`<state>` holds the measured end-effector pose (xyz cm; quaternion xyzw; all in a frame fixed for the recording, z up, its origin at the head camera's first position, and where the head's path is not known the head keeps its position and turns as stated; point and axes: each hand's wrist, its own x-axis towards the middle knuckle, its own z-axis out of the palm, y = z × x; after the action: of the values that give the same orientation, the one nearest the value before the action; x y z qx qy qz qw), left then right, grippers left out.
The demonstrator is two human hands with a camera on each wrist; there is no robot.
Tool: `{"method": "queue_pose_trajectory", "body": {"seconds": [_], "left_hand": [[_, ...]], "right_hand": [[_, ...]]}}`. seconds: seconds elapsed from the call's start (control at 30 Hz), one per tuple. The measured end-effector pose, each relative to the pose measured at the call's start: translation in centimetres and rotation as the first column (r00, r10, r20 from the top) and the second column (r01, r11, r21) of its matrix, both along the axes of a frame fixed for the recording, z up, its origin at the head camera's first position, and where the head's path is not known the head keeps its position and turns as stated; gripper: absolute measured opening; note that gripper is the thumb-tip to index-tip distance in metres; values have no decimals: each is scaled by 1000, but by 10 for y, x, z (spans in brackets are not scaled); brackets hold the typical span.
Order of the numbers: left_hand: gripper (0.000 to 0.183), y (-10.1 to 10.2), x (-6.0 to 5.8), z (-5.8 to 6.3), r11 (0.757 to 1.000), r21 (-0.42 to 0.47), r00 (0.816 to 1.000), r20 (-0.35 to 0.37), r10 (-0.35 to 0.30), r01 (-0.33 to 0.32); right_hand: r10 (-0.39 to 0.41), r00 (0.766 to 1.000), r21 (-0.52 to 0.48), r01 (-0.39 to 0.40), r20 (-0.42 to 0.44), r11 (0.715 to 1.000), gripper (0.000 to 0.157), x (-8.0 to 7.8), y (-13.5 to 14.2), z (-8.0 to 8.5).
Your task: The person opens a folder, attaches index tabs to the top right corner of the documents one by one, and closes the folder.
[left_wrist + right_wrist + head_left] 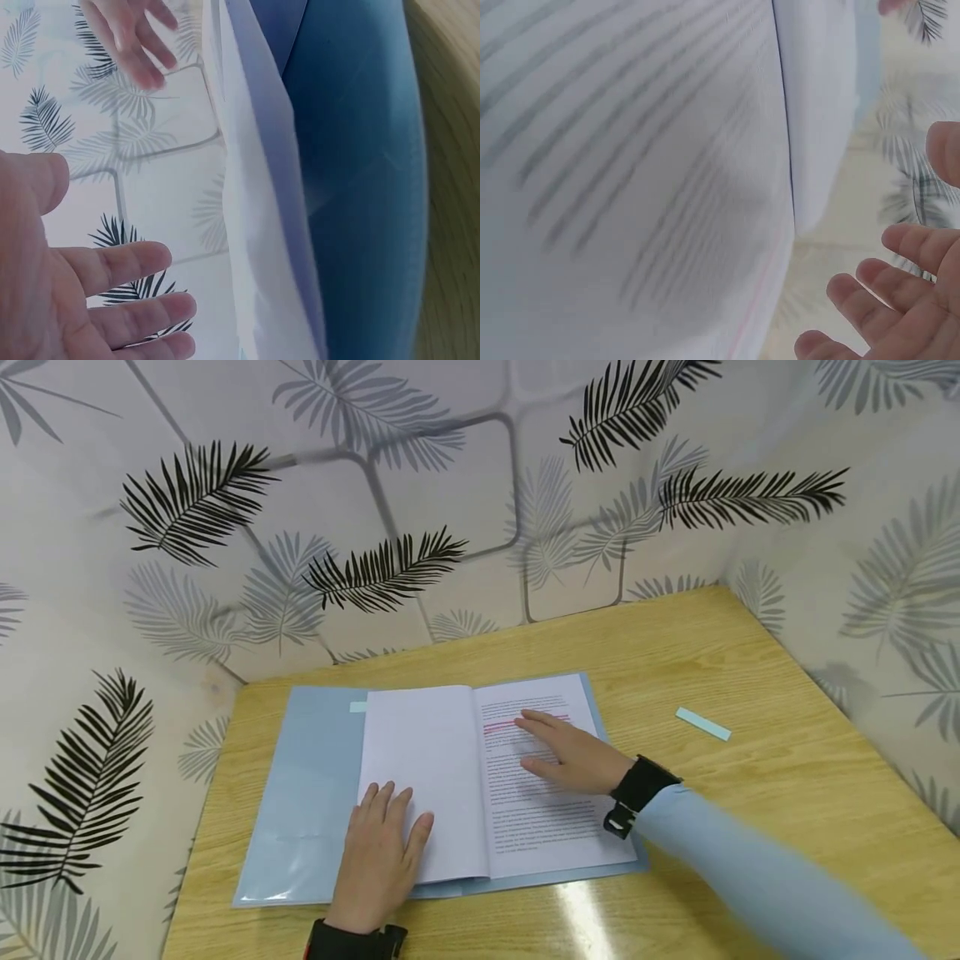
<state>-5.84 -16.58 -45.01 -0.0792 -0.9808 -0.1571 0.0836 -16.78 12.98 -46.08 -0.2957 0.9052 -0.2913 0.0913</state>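
On the wood-grain surface [787, 768], blue folder [300, 793] spread at printed page [536, 827]; left hand [377, 852], right hand [573, 756] gripping nothing, fingers extended. Suggest light, flat palm pressure, avoiding creases.

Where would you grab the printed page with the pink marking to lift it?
Probably its upper right corner, pinched from the right. The printed page lies nearly flat, its left edge running into the middle fold, so its outer edge looks freer; lower down, the black wristband by the right hand covers part of that edge.
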Motion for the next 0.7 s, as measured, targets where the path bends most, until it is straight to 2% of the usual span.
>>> {"method": "queue_pose_trajectory", "body": {"seconds": [0.1,0.17,0.3,0.4,0.53,0.7], "left_hand": [[55,2,0,0,1000,14,1000,6,-5,5],[55,4,0,0,999,29,1000,3,-13,13],[54,12,0,-1,997,66,999,-15,-43,44],[52,18,1,-1,994,86,997,-26,-72,74],[51,28,-1,-3,988,103,993,-31,-115,118],[48,38,-6,-10,976,114,982,-53,-181,186]], "right_hand": [[-72,997,-46,72,17,996,63,3,36,3],[-149,988,-49,151,41,987,64,4,63,-1],[-307,950,-10,308,62,951,64,6,118,-9],[-398,917,27,397,36,917,62,5,150,-13],[-472,881,76,473,-31,878,57,4,179,-16],[-509,858,147,514,-67,845,55,3,198,-23]]}}
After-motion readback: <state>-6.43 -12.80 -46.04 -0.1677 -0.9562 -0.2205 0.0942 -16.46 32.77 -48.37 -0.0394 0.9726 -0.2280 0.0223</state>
